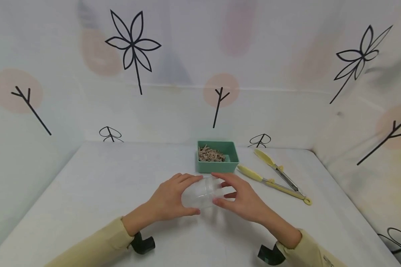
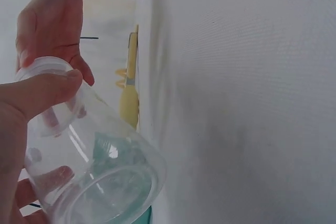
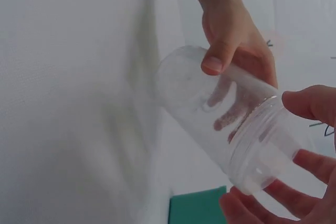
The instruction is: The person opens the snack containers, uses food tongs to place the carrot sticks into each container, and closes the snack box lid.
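Note:
A clear, see-through jar is held tilted on its side between both hands above the white table. My left hand grips the jar's body, its thumb below and fingers above. Around the ridged neck end curl the fingers and thumb of my right hand. In the left wrist view the jar has its round base toward the camera. The right wrist view shows the jar with nothing visible inside; whether a clear lid covers its neck end I cannot tell.
Behind the hands stands a green box with brown, shredded-looking pieces in it. To its right lie yellow-handled tongs, spread apart. A patterned cloth wall rises behind and beside the white table.

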`<control>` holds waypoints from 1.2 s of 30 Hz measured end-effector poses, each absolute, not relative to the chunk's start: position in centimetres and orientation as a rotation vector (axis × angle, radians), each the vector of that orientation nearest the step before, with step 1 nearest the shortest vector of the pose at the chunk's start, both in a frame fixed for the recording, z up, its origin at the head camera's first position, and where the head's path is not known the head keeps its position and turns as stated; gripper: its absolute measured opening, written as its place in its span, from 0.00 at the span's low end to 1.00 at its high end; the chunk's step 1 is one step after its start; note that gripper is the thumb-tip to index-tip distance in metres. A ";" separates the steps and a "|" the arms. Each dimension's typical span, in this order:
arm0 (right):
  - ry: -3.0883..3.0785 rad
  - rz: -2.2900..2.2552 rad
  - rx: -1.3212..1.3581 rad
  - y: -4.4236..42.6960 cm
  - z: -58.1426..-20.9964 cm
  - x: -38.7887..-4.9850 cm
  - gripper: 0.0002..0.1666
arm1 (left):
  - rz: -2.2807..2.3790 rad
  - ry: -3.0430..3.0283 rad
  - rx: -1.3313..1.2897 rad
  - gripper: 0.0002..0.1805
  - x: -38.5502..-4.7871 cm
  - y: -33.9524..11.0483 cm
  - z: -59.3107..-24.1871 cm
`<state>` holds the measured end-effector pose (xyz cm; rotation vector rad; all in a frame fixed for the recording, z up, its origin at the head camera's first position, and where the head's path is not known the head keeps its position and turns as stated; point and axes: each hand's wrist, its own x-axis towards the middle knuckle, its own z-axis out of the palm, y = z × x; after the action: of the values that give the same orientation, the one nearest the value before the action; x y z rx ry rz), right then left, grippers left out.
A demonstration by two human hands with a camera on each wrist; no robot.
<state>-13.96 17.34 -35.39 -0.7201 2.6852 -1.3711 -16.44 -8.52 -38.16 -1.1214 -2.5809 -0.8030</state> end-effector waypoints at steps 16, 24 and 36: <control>2.869 -1.243 -0.748 20.5 -37.7 -14.7 0.40 | -1.041 -2.636 -1.007 0.52 -16.8 -9.4 -38.6; 2.945 -1.129 -0.604 22.9 -39.4 -14.7 0.37 | -1.220 -2.611 -0.995 0.53 -17.2 -9.8 -38.9; 2.974 -0.991 -0.397 26.0 -40.0 -15.0 0.42 | -1.385 -2.623 -0.947 0.52 -17.8 -10.5 -39.7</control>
<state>-15.00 26.04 -40.00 -0.3974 2.9741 -0.9907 -17.82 -10.54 -39.71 -0.9475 -2.6231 -1.3852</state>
